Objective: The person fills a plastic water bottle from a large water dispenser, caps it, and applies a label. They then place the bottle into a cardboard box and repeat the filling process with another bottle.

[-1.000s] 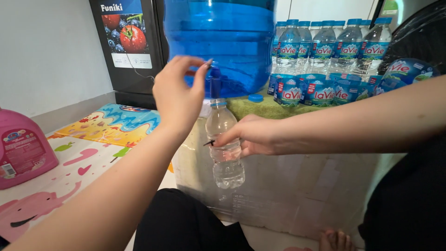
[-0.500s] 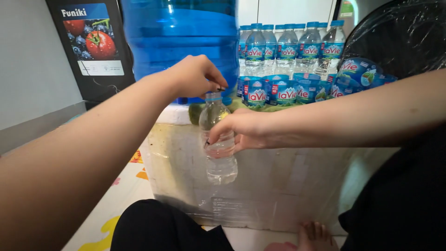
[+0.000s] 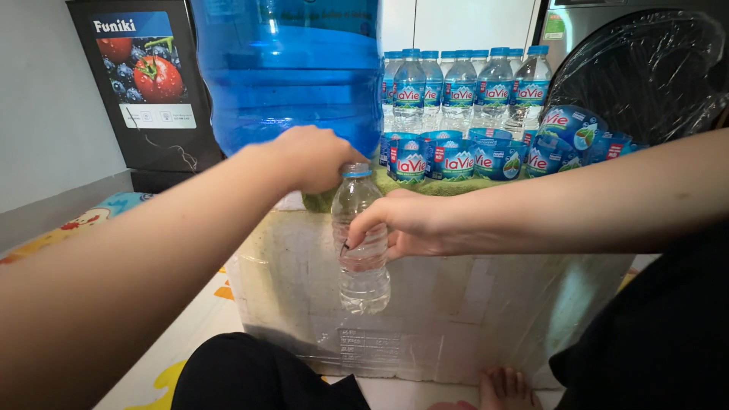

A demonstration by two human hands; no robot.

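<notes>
The right hand (image 3: 410,228) has its grip around the middle of a small clear bottle (image 3: 363,243), held upright under the big blue water jug (image 3: 288,68). The left hand (image 3: 311,156) rests at the jug's base, just above the bottle's mouth. Far right, capped bottles (image 3: 463,83) stand in rows.

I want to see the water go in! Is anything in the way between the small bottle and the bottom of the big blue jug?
Nothing separate shows between them. The right hand holds the small clear bottle upright, its mouth right under the big blue jug. The left hand covers the spot where they meet, so the tap itself is hidden.
</notes>
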